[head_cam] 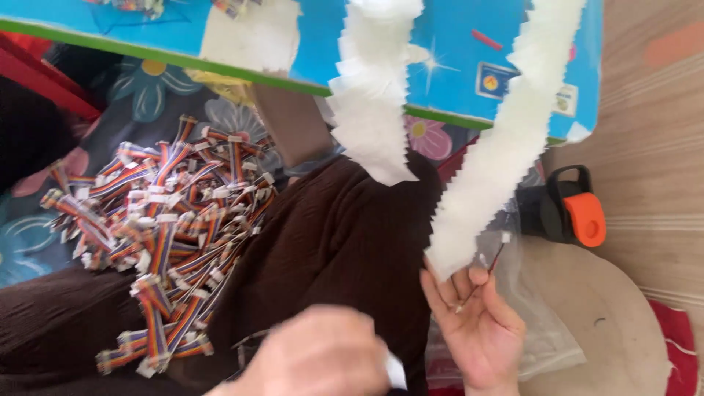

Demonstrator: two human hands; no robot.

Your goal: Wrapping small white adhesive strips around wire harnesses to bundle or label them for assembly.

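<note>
Two hands worked low over a brown lap. The right hand, palm up and half open, pinched a thin wire beneath a white paper strip. The left hand was blurred, its grip unclear. Cables lay heaped well left; a plastic bag lay just right.

A thin red wire with a small white connector at its far end lies tilted at the right, beside the lower end of a long white zigzag-edged strip.
</note>
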